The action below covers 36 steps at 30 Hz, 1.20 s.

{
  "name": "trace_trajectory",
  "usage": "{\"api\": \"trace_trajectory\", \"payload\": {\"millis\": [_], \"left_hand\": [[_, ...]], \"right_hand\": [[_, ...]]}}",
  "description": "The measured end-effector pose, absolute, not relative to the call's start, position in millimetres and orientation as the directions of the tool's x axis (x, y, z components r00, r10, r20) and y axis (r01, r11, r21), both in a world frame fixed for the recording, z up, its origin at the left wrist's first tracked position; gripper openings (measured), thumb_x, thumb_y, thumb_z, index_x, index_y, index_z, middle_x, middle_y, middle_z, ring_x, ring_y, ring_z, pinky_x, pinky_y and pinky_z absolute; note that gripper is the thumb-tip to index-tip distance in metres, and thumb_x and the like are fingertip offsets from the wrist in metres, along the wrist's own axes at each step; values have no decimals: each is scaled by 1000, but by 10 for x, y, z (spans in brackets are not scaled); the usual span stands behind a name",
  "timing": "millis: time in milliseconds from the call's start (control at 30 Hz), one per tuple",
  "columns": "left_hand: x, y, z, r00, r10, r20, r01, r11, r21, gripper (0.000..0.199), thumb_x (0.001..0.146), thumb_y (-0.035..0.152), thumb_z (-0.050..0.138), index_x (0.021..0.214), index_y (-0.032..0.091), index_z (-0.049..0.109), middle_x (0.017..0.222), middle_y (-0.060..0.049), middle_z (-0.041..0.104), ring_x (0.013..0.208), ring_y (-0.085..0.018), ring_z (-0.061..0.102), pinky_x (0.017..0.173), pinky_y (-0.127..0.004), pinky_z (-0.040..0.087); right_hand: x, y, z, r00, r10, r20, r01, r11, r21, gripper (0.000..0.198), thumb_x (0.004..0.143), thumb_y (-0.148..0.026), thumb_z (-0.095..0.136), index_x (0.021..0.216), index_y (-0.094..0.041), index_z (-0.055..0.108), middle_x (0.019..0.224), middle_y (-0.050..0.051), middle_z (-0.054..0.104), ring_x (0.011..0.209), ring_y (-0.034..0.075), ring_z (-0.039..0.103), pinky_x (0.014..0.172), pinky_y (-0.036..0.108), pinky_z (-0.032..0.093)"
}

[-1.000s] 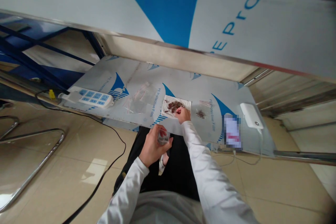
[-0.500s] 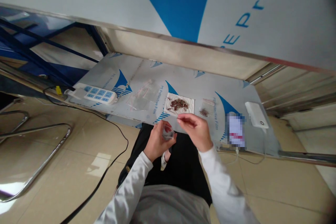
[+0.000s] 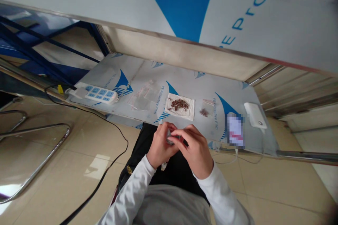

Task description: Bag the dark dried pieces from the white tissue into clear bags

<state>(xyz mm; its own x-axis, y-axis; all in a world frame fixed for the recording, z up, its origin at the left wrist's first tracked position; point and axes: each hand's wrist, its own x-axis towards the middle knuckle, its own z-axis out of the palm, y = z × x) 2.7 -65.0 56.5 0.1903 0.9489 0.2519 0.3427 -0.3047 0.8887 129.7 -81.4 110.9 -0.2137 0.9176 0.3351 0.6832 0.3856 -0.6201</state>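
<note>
My left hand (image 3: 160, 147) is curled round a small clear plastic bag (image 3: 169, 136), just in front of the shelf's near edge. My right hand (image 3: 198, 153) meets it there, thumb and forefinger pinched at the bag's mouth; whatever they hold is too small to make out. My fingers hide most of the bag. Beyond my hands, a pile of small brown metal pieces (image 3: 179, 104) lies on a white cloth (image 3: 188, 113). To its right is a clear bag (image 3: 210, 103) with small dark pieces in or beside it.
Flat clear bags (image 3: 144, 96) lie left of the cloth on the film-covered shelf (image 3: 182, 74). A power strip (image 3: 101, 95) sits at the left. On the right are a blurred phone (image 3: 236, 130) and a white power bank (image 3: 255, 115) with cables. An upper shelf (image 3: 105, 0) overhangs the back.
My right hand has come from near the cloth's front edge back toward me and down to the bag's mouth. My left hand still holds the bag in about the same place.
</note>
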Motion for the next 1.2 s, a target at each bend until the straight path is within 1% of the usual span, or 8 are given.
{"api": "trace_trajectory", "payload": {"millis": [167, 300, 367, 467, 700, 867, 1033, 1200], "left_hand": [[-41, -662, 522, 166, 957, 237, 338, -281, 898, 29, 68, 19, 66, 89, 22, 46, 85, -2, 62, 79, -17, 61, 72, -27, 49], [-124, -675, 422, 87, 979, 183, 417, -203, 886, 26, 72, 27, 66, 89, 22, 47, 83, -2, 62, 77, -17, 62, 69, -27, 49], [-165, -678, 376, 45, 986, 161, 427, -164, 889, 25, 73, 29, 66, 89, 21, 48, 82, -2, 62, 74, -16, 62, 67, -27, 49], [-210, -678, 342, 15, 988, 155, 414, -147, 898, 26, 74, 30, 66, 90, 21, 48, 78, 0, 62, 68, -14, 62, 64, -25, 49], [-193, -640, 429, 39, 984, 173, 426, -173, 888, 23, 74, 30, 65, 88, 21, 49, 73, 2, 62, 62, -13, 61, 59, -24, 49], [-138, -617, 467, 69, 985, 159, 454, -173, 874, 23, 75, 31, 65, 88, 21, 49, 77, -1, 64, 67, -15, 63, 62, -25, 50], [-112, -642, 435, 90, 989, 116, 458, -144, 877, 25, 75, 33, 65, 90, 21, 50, 79, -1, 64, 70, -15, 63, 63, -25, 49], [-96, -656, 448, 98, 987, 131, 457, -161, 874, 25, 74, 32, 66, 89, 20, 49, 83, -2, 65, 73, -15, 62, 67, -26, 49]], "right_hand": [[1276, -805, 1036, -265, 901, 343, 587, 433, -684, 10, 87, -23, 60, 88, -24, 70, 84, 3, 71, 82, 19, 59, 74, 32, 50], [1411, -385, 573, 56, 967, 250, 612, 165, -774, 15, 88, -29, 55, 89, -20, 67, 83, 4, 70, 69, 14, 61, 66, 26, 51], [1501, -53, 242, 194, 974, 119, 737, -64, -673, 15, 85, -30, 57, 92, -19, 65, 85, 3, 70, 68, 13, 62, 66, 24, 51], [1564, 377, -170, 240, 967, 81, 799, -149, -582, 12, 77, -26, 63, 84, -16, 66, 82, 5, 71, 70, 17, 63, 70, 28, 51], [1443, 632, -406, 279, 959, 42, 884, -240, -400, 3, 76, -20, 65, 78, -19, 67, 84, 8, 68, 85, 21, 64, 75, 29, 48], [1381, 647, -386, 300, 954, 4, 906, -284, -313, 11, 78, -15, 60, 85, -17, 67, 91, 13, 67, 88, 23, 63, 73, 30, 47], [1358, 604, -344, 280, 960, -25, 917, -275, -288, 18, 79, -12, 59, 95, -14, 66, 98, 18, 66, 96, 28, 62, 77, 34, 46], [1415, 543, -287, 283, 957, -62, 902, -288, -322, 18, 79, -9, 57, 92, -15, 68, 95, 17, 68, 93, 28, 63, 76, 34, 47]]}}
